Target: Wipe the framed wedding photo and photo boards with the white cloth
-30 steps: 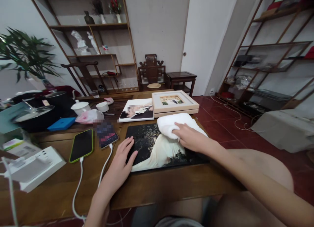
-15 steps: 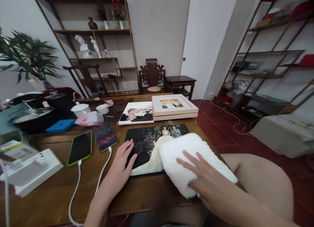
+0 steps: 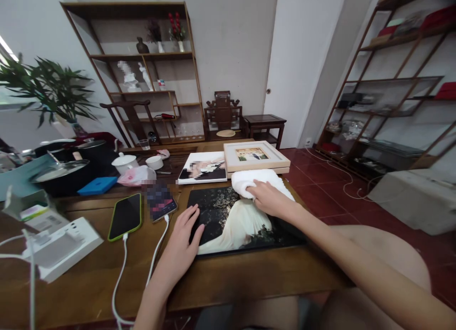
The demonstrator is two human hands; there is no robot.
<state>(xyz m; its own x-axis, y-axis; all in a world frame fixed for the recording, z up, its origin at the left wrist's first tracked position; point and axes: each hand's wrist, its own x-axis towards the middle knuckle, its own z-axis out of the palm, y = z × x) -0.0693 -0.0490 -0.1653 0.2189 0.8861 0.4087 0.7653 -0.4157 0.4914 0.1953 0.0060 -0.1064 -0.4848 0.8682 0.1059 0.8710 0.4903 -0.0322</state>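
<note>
Plainly enough, a dark photo panel (image 3: 231,235) lies flat on the wooden table (image 3: 256,278), a little below the centre of the frame, with a pale gown trailing across its print. At its upper right, the right hand (image 3: 269,197) has its fingers closed on a fluffy white cloth (image 3: 265,177), which covers that corner of the panel. The left hand (image 3: 183,235) grips nothing; its fingers are spread loosely and rest on the panel's left edge. Just above the panel in the picture sit a white-edged print (image 3: 203,168) and, beside it to the right, a light wooden picture frame (image 3: 231,154). Left of centre lie a green-edged phone (image 3: 124,217) and a second phone (image 3: 164,206), each with a white cable plugged in. Dark pots (image 3: 64,172) stand farther left.
</note>
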